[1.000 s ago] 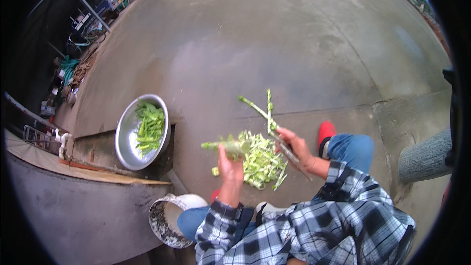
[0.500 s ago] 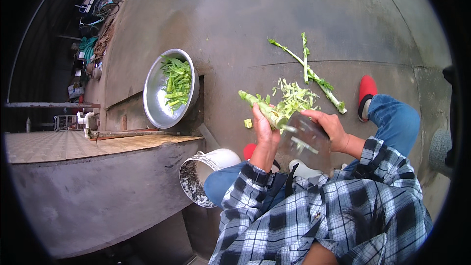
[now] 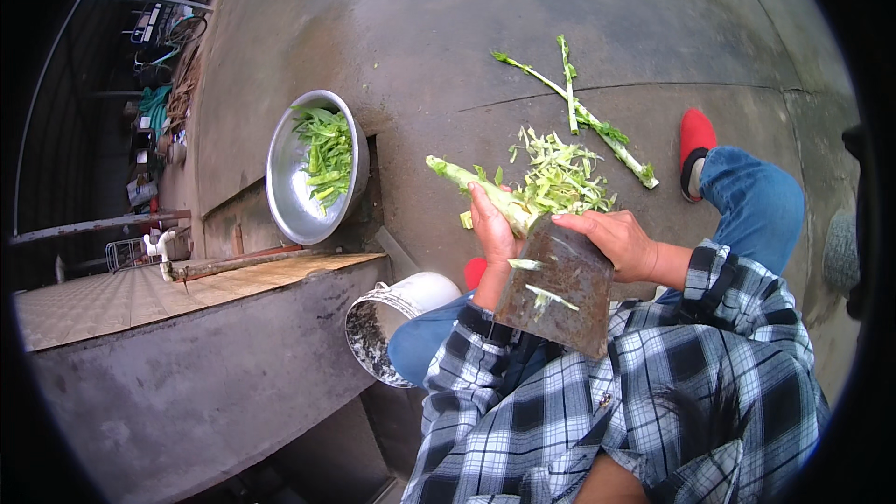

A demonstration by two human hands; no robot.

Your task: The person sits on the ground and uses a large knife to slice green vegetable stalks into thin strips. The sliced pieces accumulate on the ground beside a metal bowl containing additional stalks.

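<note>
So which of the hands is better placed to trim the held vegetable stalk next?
Likely the right hand: it grips the cleaver, which sits by the near end of the vegetable stalk. The left hand is occupied holding that stalk.

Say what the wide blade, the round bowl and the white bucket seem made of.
The blade looks like steel, dull, with brown rust-like patches. The bowl seems shiny metal, perhaps stainless steel or aluminium, by its silvery sheen. The bucket is probably white plastic, its outside smooth; the grey mottling inside could be dried residue.
</note>
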